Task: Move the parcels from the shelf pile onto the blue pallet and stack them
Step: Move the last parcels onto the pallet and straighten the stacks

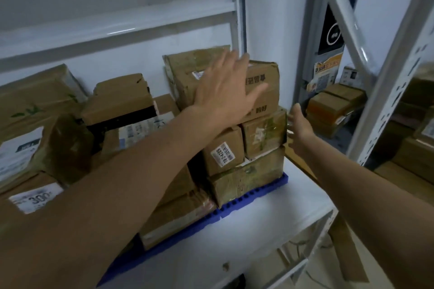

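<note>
1. Head view: left hand point(226, 91) lying flat, fingers spread and straight, against the front of the top parcel point(263, 87) on the stack; right hand point(299, 132) hovering just beside the stack's right edge, fingers loosely extended, gripping nothing, contact with the boxes impossible to tell.
2. Sitting on the blue pallet point(249, 202): a stack several boxes high, with the labelled small parcel point(222, 155) and a taped neighbour point(264, 134) wedged in the middle tier.
3. Likely risking a topple: top parcel dented and overhanging unevenly, so pushing too hard from the front probably sliding it backward or sideways.
4. Remaining pile of parcels point(47, 105) crowding the left, leaving little room there.
5. Offering open white shelf surface to the right and front of the pallet; shelf upright point(389, 91) standing close on the right, limiting elbow swing.
</note>
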A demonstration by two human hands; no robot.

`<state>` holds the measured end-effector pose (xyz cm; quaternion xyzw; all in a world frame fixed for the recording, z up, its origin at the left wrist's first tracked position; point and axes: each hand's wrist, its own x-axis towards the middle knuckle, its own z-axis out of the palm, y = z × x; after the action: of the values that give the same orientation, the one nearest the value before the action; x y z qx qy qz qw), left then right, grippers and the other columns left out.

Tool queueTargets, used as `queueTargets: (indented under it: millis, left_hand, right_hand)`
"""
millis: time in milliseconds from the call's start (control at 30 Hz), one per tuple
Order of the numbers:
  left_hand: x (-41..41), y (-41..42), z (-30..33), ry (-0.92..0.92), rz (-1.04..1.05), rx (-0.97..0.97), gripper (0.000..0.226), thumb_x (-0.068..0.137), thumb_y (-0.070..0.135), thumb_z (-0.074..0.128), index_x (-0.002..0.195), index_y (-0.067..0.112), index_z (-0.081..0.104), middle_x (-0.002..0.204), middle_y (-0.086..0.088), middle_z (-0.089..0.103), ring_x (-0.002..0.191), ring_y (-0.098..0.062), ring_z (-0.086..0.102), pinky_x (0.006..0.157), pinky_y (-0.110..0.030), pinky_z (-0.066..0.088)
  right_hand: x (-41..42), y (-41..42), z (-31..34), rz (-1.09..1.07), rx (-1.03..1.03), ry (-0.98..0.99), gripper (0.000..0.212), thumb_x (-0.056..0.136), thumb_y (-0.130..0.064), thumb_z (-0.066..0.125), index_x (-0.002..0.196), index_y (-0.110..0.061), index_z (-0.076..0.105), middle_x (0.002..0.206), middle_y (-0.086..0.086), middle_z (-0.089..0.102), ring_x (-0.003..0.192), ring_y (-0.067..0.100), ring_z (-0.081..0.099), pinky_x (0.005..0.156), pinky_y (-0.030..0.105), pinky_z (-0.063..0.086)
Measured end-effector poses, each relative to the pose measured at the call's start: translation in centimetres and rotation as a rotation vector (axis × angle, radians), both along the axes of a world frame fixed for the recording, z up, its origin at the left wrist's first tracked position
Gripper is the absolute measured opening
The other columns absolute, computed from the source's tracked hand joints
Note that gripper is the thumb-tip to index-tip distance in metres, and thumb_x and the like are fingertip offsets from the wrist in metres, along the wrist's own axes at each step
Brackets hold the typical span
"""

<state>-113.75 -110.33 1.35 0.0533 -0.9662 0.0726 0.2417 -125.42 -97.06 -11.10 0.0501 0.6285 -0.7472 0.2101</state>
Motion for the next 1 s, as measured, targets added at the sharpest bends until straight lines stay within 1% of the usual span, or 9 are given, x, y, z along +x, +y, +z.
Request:
queueTargets:
  millis: [167, 300, 400, 500, 633, 733, 800, 900, 1000]
  left_hand:
    - [-5.9, -0.9, 4.1, -0.259, 0.187, 0.348, 0.084, 0.088, 0.076, 0.015, 0.149, 0.021, 0.033, 0.157, -0.003, 0.028, 0.142, -0.024, 0.028, 0.113, -0.043, 0.023]
    - [-10.3, -2.4, 4.9, -0.458, 0.293, 0.361, 0.104, 0.065, 0.094, 0.014, 0.146, 0.033, 0.035, 0.158, 0.004, 0.024, 0.145, -0.023, 0.022, 0.115, -0.052, 0.018]
    - [-11.7, -1.8, 4.8, -0.642, 0.28, 0.406, 0.084, 0.074, 0.09, 0.018, 0.139, 0.044, 0.041, 0.154, 0.009, 0.03, 0.143, -0.021, 0.024, 0.115, -0.053, 0.016]
    - [-12.3, -1.5, 4.7, -0.67, 0.298, 0.42, 0.071, 0.089, 0.075, 0.018, 0.149, 0.038, 0.025, 0.16, 0.006, 0.015, 0.148, -0.02, 0.012, 0.119, -0.05, 0.008]
    - [-12.0, -2.2, 4.1, -0.649, 0.412, 0.421, 0.085, 0.082, 0.082, 0.014, 0.153, 0.036, 0.008, 0.162, 0.007, 0.005, 0.149, -0.019, 0.003, 0.119, -0.05, 0.002]
    - [-12.0, -2.6, 3.9, -0.655, 0.455, 0.409, 0.103, 0.065, 0.095, 0.011, 0.152, 0.04, 0.007, 0.162, 0.006, 0.004, 0.149, -0.019, 0.001, 0.118, -0.054, 0.002]
    - [-12.3, -2.1, 4.1, -0.622, 0.443, 0.418, 0.088, 0.079, 0.085, 0.016, 0.152, 0.036, 0.016, 0.161, 0.004, 0.012, 0.148, -0.021, 0.011, 0.118, -0.049, 0.008]
    - [-12.7, -1.9, 4.4, -0.283, 0.449, 0.265, 0.072, 0.088, 0.074, 0.031, 0.142, 0.027, 0.041, 0.151, -0.007, 0.038, 0.135, -0.028, 0.036, 0.108, -0.044, 0.029]
    - [-13.4, -3.7, 4.8, -0.154, 0.51, 0.138, 0.082, 0.084, 0.076, 0.035, 0.151, 0.03, 0.023, 0.158, -0.007, 0.02, 0.144, -0.03, 0.017, 0.115, -0.048, 0.02]
  right_hand:
    - [-4.4, 0.2, -0.6, 0.233, -0.048, -0.149, 0.075, 0.09, -0.067, 0.035, 0.146, -0.018, 0.034, 0.148, 0.012, 0.038, 0.133, 0.034, 0.04, 0.092, 0.048, 0.04]
    - [-10.8, -1.6, -6.2, 0.533, 0.068, -0.148, 0.109, 0.039, -0.097, 0.053, 0.132, -0.04, 0.051, 0.141, 0.001, 0.047, 0.134, 0.036, 0.037, 0.108, 0.063, 0.018]
    - [-8.9, -2.5, -3.6, 0.65, -0.057, -0.184, 0.063, 0.07, -0.076, 0.059, 0.097, -0.019, 0.067, 0.104, 0.013, 0.066, 0.098, 0.029, 0.063, 0.093, 0.049, 0.049]
    - [-7.8, -2.6, -2.8, 0.727, -0.13, -0.171, 0.04, 0.091, -0.052, 0.05, 0.077, -0.016, 0.06, 0.076, 0.008, 0.064, 0.075, 0.025, 0.063, 0.077, 0.036, 0.053]
    - [-8.4, -3.0, -3.2, 0.79, -0.135, -0.108, 0.048, 0.089, -0.062, 0.045, 0.091, -0.019, 0.066, 0.092, 0.008, 0.071, 0.097, 0.029, 0.065, 0.095, 0.043, 0.048]
    - [-8.5, -3.6, -3.8, 0.787, -0.175, -0.097, 0.045, 0.091, -0.059, 0.043, 0.091, -0.019, 0.065, 0.089, 0.006, 0.07, 0.093, 0.026, 0.066, 0.089, 0.04, 0.05]
    - [-8.7, -3.3, -3.2, 0.801, -0.19, -0.116, 0.05, 0.092, -0.06, 0.04, 0.093, -0.017, 0.066, 0.092, 0.007, 0.07, 0.092, 0.025, 0.066, 0.084, 0.036, 0.05]
    - [-9.3, -2.9, -1.7, 0.656, -0.163, -0.166, 0.06, 0.095, -0.059, 0.03, 0.134, -0.017, 0.048, 0.123, 0.012, 0.056, 0.123, 0.031, 0.05, 0.089, 0.034, 0.042]
    - [-9.8, -3.1, 0.1, 0.655, -0.236, -0.127, 0.064, 0.098, -0.053, 0.029, 0.146, -0.009, 0.031, 0.135, 0.018, 0.048, 0.131, 0.035, 0.041, 0.091, 0.037, 0.041]
